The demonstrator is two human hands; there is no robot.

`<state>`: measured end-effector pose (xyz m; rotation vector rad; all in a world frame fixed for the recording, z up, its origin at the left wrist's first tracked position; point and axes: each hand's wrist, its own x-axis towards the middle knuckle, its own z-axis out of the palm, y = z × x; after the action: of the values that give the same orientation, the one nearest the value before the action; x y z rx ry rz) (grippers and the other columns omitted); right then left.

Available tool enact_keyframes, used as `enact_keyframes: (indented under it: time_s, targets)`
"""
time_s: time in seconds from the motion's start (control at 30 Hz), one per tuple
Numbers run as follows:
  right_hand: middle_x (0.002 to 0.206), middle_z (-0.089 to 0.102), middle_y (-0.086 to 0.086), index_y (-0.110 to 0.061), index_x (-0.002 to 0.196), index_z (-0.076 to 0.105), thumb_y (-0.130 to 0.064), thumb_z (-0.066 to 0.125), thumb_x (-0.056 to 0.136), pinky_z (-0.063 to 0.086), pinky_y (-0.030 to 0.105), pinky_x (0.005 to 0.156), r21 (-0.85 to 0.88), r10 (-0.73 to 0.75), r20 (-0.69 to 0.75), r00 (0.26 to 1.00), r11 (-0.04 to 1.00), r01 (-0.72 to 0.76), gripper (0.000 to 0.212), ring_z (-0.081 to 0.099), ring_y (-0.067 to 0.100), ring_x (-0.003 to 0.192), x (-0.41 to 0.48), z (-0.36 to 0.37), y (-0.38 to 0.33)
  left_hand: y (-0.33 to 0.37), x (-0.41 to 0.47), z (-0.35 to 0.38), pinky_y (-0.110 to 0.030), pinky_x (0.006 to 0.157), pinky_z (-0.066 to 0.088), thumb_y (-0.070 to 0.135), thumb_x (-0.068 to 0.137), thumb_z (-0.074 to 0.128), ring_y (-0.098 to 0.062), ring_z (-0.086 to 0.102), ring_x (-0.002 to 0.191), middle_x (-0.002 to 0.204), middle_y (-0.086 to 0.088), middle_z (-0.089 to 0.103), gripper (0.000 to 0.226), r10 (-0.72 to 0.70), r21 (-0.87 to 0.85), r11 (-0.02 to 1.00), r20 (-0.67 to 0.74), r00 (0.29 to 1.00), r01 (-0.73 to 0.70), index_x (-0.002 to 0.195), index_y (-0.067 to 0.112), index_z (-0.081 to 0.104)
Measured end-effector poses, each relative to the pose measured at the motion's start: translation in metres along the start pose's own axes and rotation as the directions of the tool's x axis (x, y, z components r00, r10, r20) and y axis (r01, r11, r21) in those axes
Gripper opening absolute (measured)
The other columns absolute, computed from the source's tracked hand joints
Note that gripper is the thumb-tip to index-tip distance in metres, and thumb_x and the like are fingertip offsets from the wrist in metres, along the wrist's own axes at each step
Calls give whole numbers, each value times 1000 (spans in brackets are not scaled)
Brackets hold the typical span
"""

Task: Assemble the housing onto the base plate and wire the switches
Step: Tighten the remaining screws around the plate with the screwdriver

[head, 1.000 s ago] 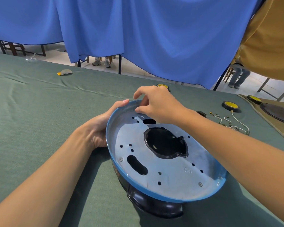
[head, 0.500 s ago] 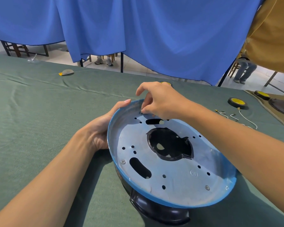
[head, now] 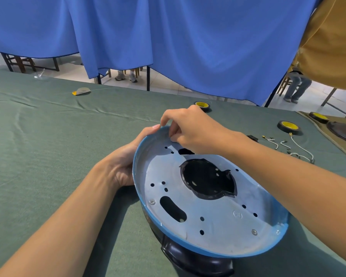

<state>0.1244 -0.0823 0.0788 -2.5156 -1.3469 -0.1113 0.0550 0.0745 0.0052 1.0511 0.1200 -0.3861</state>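
A round silver base plate with a blue rim lies tilted on top of the black housing, which shows below its near edge and through the big central hole. My left hand grips the plate's left rim from outside. My right hand hovers over the plate's far edge, thumb and fingers pinched together on something too small to make out. Loose white wires with metal terminals lie on the green cloth to the right.
Rolls of black tape with yellow cores sit at the back and to the right. A small black part lies near the wires. A brown mat with a dark disc lies far right. Blue curtains hang behind the table.
My right hand has shifted a little toward the plate's far rim, staying pinched. My left hand keeps its hold on the rim. The view has moved slightly.
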Motion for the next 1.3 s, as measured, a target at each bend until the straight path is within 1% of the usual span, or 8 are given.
enact_keyframes:
  time_s: [0.1,0.5,0.67,0.83,0.93,1.07,1.23,1.3]
  targets:
    - [91,72,0,-12,117,60,11,57,83,54,34,83,-10,-27,28,999,1000,28,41,62,12,84,0,-5,-1,1,-2,2,-32,67,57,51,79,68,-25,71,75,87,-15,74,47,3,-48,999,78,997,1,90,6,78]
    - [94,73,0,-11,116,57,8,54,85,52,34,86,-62,-10,75,997,998,15,36,60,14,92,2,-9,-1,2,0,0,-35,70,58,49,64,85,-27,71,80,94,-17,74,54,-37,-76,996,128,991,47,95,5,77]
    - [97,64,9,-11,109,56,0,57,87,54,43,79,-97,26,53,998,995,-21,25,61,28,92,4,-5,-5,1,3,0,-33,67,57,53,79,68,-26,71,78,93,-16,74,50,-29,-76,997,91,995,36,92,5,78]
    - [89,57,11,-9,111,52,-23,59,94,50,37,65,-190,38,-35,999,981,-44,23,55,27,76,1,5,-4,0,3,1,-35,70,58,54,81,65,-28,70,79,97,-16,73,52,-36,-82,996,77,996,42,97,5,76]
    - [94,64,10,-12,115,53,-25,62,92,53,42,76,-100,49,-45,998,994,-53,28,60,27,85,0,2,1,0,3,0,-36,72,58,55,79,67,-29,70,82,101,-18,71,56,-42,-73,996,79,996,48,103,5,75]
    - [95,70,2,-12,123,55,-1,60,88,53,38,84,-15,7,29,1000,1000,-7,37,61,19,90,-1,-3,6,1,3,-1,-35,69,58,55,76,70,-29,70,79,95,-18,72,55,-49,-72,996,95,994,56,97,4,76]
    - [95,65,9,-15,113,56,-26,59,93,52,42,78,-113,22,-37,999,993,-26,23,59,25,87,3,3,7,0,5,-2,-36,70,57,57,80,67,-29,70,82,98,-17,72,56,-46,-70,996,98,994,53,100,5,75]
    - [94,68,6,-15,115,57,-18,61,90,53,42,80,-84,9,-39,999,996,-12,26,61,24,89,2,1,7,0,4,-2,-36,69,58,56,79,68,-28,70,80,95,-17,72,55,-50,-65,996,108,993,58,98,4,76]
